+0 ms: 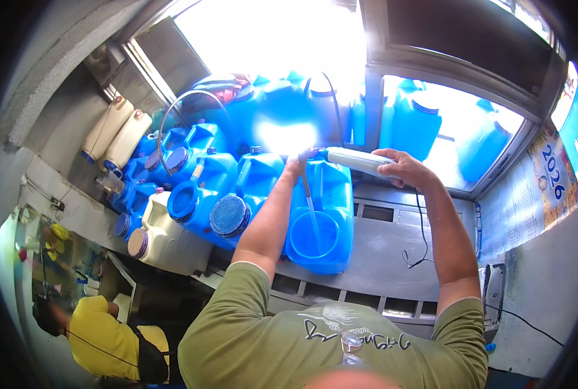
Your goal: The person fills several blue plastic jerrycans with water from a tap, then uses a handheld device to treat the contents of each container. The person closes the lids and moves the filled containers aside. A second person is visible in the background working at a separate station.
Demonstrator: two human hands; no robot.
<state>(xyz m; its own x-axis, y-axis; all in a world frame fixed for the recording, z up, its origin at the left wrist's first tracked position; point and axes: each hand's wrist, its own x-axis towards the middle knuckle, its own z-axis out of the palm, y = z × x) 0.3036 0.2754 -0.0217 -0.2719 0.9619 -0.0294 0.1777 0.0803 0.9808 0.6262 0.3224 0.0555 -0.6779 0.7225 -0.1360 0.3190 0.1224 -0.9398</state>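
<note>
My right hand [406,167] grips one end of a white tubular handheld appliance [357,160], and a black cord hangs below the hand. The appliance points left, its blue tip close to my left hand [295,165]. Bright glare hides the left fingers, so their grip cannot be made out. Beside that hand a thin hose [305,182] hangs down, with a pale stream or clear tube below it reaching into the mouth of an open blue plastic water jug [340,233]. Just left stands another blue jug [262,177] with its large round cap [229,216] on.
More blue jugs [211,170] and a cream jug [172,233] crowd the left. They stand along a metal counter [391,248] with slots. Behind is a window frame [374,112] with jugs beyond. A calendar [537,180] hangs right. A person in yellow [104,338] is lower left.
</note>
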